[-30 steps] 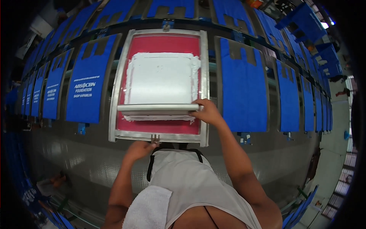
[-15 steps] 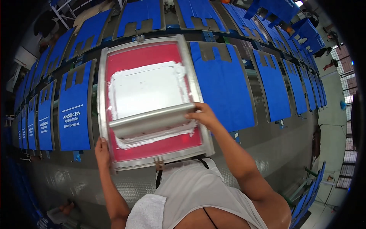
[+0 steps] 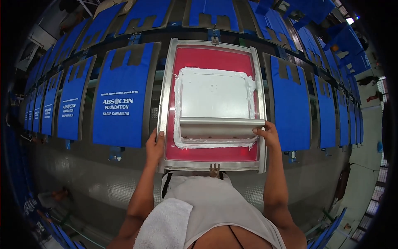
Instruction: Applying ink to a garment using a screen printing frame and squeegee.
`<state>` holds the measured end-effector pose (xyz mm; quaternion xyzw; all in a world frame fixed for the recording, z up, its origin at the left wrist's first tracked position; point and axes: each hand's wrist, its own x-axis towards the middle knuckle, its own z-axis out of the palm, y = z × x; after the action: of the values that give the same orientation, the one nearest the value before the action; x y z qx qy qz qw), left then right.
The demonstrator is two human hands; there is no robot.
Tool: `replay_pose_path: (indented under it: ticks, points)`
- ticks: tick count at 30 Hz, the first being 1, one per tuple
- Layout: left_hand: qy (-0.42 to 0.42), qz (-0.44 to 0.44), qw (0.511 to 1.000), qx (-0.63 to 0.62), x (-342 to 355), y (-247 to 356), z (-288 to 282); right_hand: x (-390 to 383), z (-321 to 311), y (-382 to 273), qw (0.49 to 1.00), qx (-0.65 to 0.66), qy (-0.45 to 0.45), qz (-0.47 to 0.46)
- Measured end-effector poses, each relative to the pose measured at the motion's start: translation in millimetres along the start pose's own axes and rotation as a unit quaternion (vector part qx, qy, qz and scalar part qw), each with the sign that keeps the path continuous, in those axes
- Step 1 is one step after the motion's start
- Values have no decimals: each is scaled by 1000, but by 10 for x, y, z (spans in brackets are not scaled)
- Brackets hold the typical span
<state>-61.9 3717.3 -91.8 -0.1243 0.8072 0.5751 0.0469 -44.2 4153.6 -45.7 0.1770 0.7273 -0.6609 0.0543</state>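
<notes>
Our left hand [image 3: 155, 145], partly hidden, seems to grip the metal frame [image 3: 166, 99]; our right hand [image 3: 268, 133] pinches the squeegee [image 3: 217, 127] by its right end over white paint [image 3: 214, 94].

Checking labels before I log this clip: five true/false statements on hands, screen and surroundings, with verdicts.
1. The right hand holds the right end of the squeegee. True.
2. Both hands grip the squeegee. False: the left hand is at the left side of the metal frame.
3. The screen is red with white ink on it. True.
4. The blue cloth just left of the frame is plain. False: that blue cloth bears white print.
5. The squeegee is nearer the frame's bottom edge than its top. True.
</notes>
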Motion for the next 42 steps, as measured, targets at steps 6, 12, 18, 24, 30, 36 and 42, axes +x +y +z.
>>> replay_pose_path:
  ticks: [6,12,18,24,30,36,42]
  points:
    - [25,-6,996,90,19,96,176,213,-197,108,999,-32,3,18]
    - [-8,-40,999,8,129,-77,266,333,-195,322,999,-7,-35,-23]
    - [20,-61,998,-14,156,-259,248,295,-157,400,999,-5,-35,1]
    - [19,-36,999,20,160,-393,253,267,-156,443,999,-13,-37,12]
    - [49,206,934,289,-7,256,179,-82,-68,-94,916,-384,-116,-16]
    - [-325,264,765,489,-188,1013,513,-587,432,-95,792,-584,-95,-152]
    - [-164,377,819,401,815,1277,756,600,168,-351,797,-536,-69,-271]
